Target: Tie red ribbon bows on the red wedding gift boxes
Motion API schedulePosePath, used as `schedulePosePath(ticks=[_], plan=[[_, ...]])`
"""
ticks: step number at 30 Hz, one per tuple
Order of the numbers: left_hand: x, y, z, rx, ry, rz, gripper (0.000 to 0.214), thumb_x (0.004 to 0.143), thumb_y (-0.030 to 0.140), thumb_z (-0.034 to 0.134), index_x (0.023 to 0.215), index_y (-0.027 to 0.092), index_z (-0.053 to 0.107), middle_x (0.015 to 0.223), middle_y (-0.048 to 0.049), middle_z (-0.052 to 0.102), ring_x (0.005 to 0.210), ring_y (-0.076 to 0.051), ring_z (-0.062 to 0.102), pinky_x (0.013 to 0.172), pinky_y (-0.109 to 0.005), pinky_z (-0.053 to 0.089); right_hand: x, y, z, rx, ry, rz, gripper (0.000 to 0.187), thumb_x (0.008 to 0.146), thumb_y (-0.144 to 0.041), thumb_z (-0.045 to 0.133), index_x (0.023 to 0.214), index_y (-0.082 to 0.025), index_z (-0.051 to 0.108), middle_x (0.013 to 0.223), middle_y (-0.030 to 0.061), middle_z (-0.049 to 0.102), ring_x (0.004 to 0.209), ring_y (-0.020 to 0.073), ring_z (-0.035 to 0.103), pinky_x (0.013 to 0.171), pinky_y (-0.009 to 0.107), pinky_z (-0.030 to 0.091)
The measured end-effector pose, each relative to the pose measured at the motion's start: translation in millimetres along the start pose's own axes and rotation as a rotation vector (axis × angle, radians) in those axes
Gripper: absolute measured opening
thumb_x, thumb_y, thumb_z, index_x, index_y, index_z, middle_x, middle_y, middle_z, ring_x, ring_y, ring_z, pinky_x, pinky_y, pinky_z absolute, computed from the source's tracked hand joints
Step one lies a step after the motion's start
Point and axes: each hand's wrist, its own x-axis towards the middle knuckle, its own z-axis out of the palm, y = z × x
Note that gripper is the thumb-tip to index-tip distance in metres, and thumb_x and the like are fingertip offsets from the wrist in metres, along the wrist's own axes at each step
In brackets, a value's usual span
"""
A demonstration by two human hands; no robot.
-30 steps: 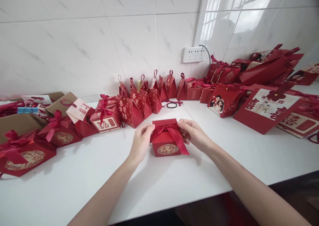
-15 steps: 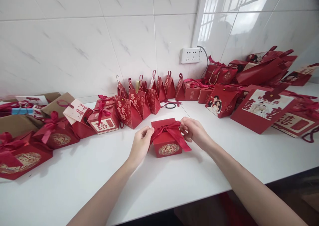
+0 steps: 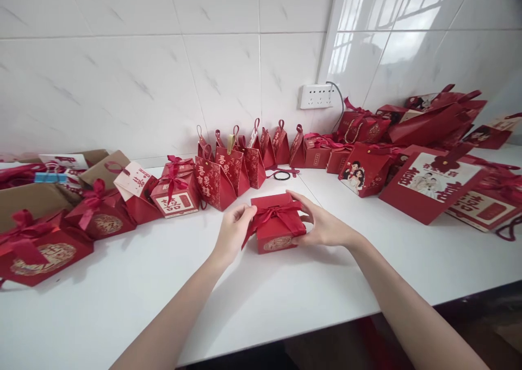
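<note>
Our left grip [image 3: 233, 231] pinched the left edge of the red box [image 3: 272, 238] on the desk [image 3: 163, 267], while our right grip [image 3: 323, 226] clasped its other side, the ribbon [image 3: 275, 212] seemingly knotted and perhaps only its ends left to neaten.

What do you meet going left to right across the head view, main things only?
Blue clip → box with white front label → left hand → ribboned box between the hands → right hand → box with cartoon couple → box with photo card.
</note>
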Motion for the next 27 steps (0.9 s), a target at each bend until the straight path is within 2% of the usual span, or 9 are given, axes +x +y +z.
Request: schedulePosePath(ticks=[4, 9, 11, 15, 19, 22, 27], plan=[[-2, 2, -0.9, 0.002, 0.008, 0.124, 0.033, 0.078, 0.035, 0.053, 0.056, 0.017, 0.037, 0.058, 0.0041, 0.031, 0.057, -0.009, 0.03, 0.053, -0.023, 0.025, 1, 0, 4, -0.063, 0.151, -0.176, 0.089, 0.064, -0.018, 0.072, 0.139, -0.032, 0.025, 0.139, 0.009, 0.037, 0.13, 0.0281, 0.036, 0.099, 0.045, 0.043], [-5, 3, -0.5, 0.016, -0.099, 0.094, 0.023, 0.079, 0.037, 0.055, 0.071, 0.017, 0.049, 0.067, 0.0031, 0.047, 0.063, -0.01, 0.042, 0.06, -0.022, 0.034, 2, 3, 8, -0.128, 0.267, -0.265, 0.089, 0.066, -0.012, 0.068, 0.139, -0.034, 0.022, 0.145, 0.008, 0.027, 0.134, 0.028, 0.03, 0.1, 0.044, 0.042], [-4, 2, -0.4, 0.079, -0.052, 0.09, 0.018, 0.077, 0.033, 0.059, 0.078, 0.018, 0.051, 0.073, 0.0025, 0.052, 0.067, -0.01, 0.047, 0.062, -0.022, 0.037, 2, 5, 8, -0.128, 0.286, -0.273, 0.089, 0.066, -0.011, 0.067, 0.139, -0.034, 0.022, 0.146, 0.008, 0.025, 0.134, 0.028, 0.03, 0.101, 0.044, 0.042], [0, 2, -3.1, 0.149, 0.018, 0.101, 0.023, 0.076, 0.032, 0.062, 0.092, 0.019, 0.052, 0.083, -0.0001, 0.057, 0.074, -0.012, 0.054, 0.065, -0.023, 0.042, 4, 6, 7, -0.097, 0.321, -0.272, 0.088, 0.066, -0.013, 0.068, 0.139, -0.033, 0.022, 0.145, 0.0092, 0.026, 0.133, 0.028, 0.031, 0.101, 0.043, 0.042], [-2, 9, -4.3, 0.19, -0.013, 0.142, 0.02, 0.076, 0.032, 0.063, 0.086, 0.018, 0.054, 0.078, 0.0008, 0.058, 0.072, -0.011, 0.054, 0.065, -0.022, 0.042, 5, 6, 7, -0.07, 0.355, -0.267, 0.09, 0.065, -0.014, 0.07, 0.139, -0.033, 0.022, 0.144, 0.0096, 0.029, 0.134, 0.0278, 0.031, 0.098, 0.042, 0.044], [-9, 16, -1.0, 0.195, -0.084, 0.147, 0.017, 0.075, 0.032, 0.064, 0.078, 0.018, 0.053, 0.067, 0.0038, 0.054, 0.06, -0.008, 0.05, 0.058, -0.02, 0.04, 6, 7, 8, -0.067, 0.362, -0.263, 0.09, 0.065, -0.015, 0.07, 0.139, -0.034, 0.022, 0.143, 0.0097, 0.029, 0.134, 0.0276, 0.031, 0.095, 0.042, 0.046], [-19, 19, 5.5, 0.247, -0.234, 0.014, 0.021, 0.075, 0.036, 0.063, 0.073, 0.018, 0.052, 0.054, 0.0053, 0.052, 0.046, -0.008, 0.049, 0.046, -0.019, 0.038, 7, 7, 12, -0.025, 0.322, -0.197, 0.091, 0.067, -0.018, 0.07, 0.14, -0.033, 0.018, 0.143, 0.0113, 0.031, 0.134, 0.0261, 0.031, 0.093, 0.041, 0.047]])
